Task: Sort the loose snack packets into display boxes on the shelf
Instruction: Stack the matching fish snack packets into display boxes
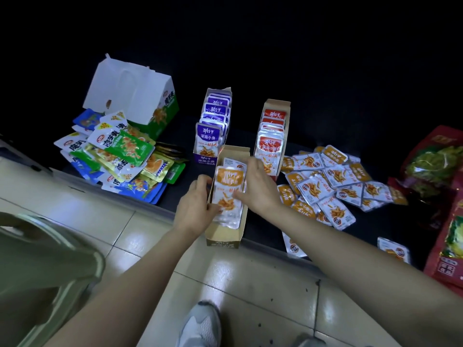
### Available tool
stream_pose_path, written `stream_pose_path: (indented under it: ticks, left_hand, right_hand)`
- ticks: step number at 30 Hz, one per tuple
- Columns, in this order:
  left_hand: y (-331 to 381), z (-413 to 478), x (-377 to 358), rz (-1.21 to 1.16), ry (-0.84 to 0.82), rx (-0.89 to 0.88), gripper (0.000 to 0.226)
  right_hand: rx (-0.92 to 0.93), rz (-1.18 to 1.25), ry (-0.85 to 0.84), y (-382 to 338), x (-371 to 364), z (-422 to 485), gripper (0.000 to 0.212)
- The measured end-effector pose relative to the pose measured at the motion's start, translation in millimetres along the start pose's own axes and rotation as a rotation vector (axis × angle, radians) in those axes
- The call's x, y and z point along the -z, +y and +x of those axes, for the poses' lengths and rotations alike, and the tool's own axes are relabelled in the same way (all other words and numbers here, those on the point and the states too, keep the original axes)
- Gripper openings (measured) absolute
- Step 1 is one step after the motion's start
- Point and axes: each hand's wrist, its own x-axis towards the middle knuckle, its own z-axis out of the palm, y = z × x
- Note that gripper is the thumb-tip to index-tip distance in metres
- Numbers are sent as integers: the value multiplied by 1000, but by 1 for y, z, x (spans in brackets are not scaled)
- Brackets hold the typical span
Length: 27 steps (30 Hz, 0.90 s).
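1. Between the left hand (pixel 198 206) and the right hand (pixel 260 189): a narrow cardboard box (pixel 223 237), open on top, at the front of the dark shelf (pixel 370 236). Its near end reaches past the shelf's edge, over the floor tiles (pixel 250 284). Cannot tell whether it rests there or is lifted.
2. Inside that box: a row of orange packets (pixel 229 186) standing on end, the front one facing up towards the camera.
3. Left hand: fingers curled round the box's left wall, thumb on the lower front of the first packet.
4. Right hand: fingers hooked over the box's right wall, thumb laid across the front packet.
5. Beyond the hands, further back on the shelf: a purple box (pixel 215 126) full of purple packets. A red box (pixel 274 131) full of red packets stands to its right, apart from it.
6. Right of the right hand: loose orange packets (pixel 333 181) in a scattered heap on the shelf. Two more lie nearer, by the right forearm.
7. Far right, past that heap: large red bags (pixel 446 171).
8. Left of the left hand: a heap of green, blue and white packets (pixel 120 156). Behind it stands a white and green carton (pixel 135 96) with its flap up.
9. Below the arms: a grey shoe (pixel 203 326) on the tiles.
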Motion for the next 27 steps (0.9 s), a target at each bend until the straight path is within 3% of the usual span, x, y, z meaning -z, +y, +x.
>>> stream_pose_path:
  ticks: [3, 8, 13, 19, 23, 27]
  left_hand:
    - [-3, 0, 0, 4, -5, 7, 42]
    - [-3, 1, 0, -12, -12, 25, 45]
    - [-2, 2, 1, -5, -8, 47, 48]
    - [-5, 8, -5, -51, 1, 42, 44]
    - [5, 10, 3, -370, -72, 111, 37]
    - [14, 11, 13, -729, -189, 312, 32]
  right_hand:
    - [40, 23, 91, 1, 1, 8, 70]
    - [35, 43, 73, -4, 1, 11, 65]
    - [52, 167, -5, 0, 9, 2, 77]
    - [33, 334, -221, 6, 14, -10, 87]
    - [-109, 469, -142, 10, 23, -8, 80]
    - [-171, 523, -238, 5, 39, -2, 79]
